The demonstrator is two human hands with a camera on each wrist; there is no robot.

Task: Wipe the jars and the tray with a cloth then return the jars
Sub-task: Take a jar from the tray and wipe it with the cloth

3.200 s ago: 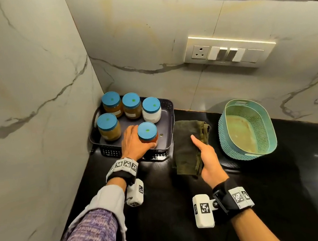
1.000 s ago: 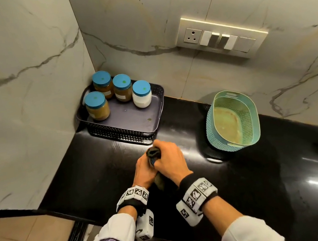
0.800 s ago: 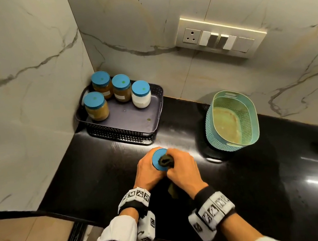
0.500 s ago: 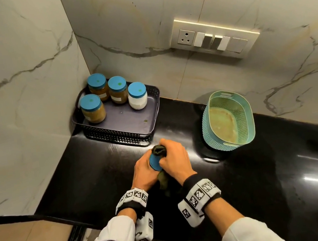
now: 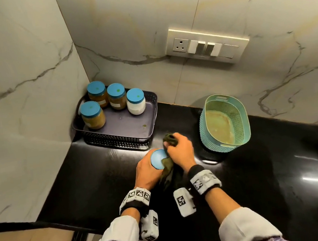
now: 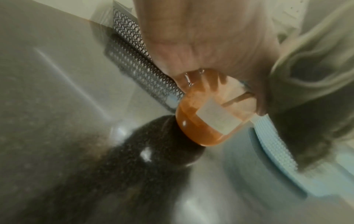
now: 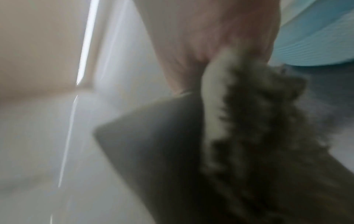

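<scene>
The jar being wiped has a round blue lid and, in the left wrist view, orange-brown contents behind a pale label. The left hand wraps its fingers round the jar above the black counter, just in front of the tray. The right hand is curled on the dark green cloth, bunched against the lid's right edge and hanging down by the wrist; the right wrist view is blurred, so the finger positions are hard to tell.

Four blue-lidded jars stand at the back and left of the tray — three brown, one white — its front right floor bare. The tray sits in the wall corner; a teal basket stands to the right, with open counter between them and along the near edge
</scene>
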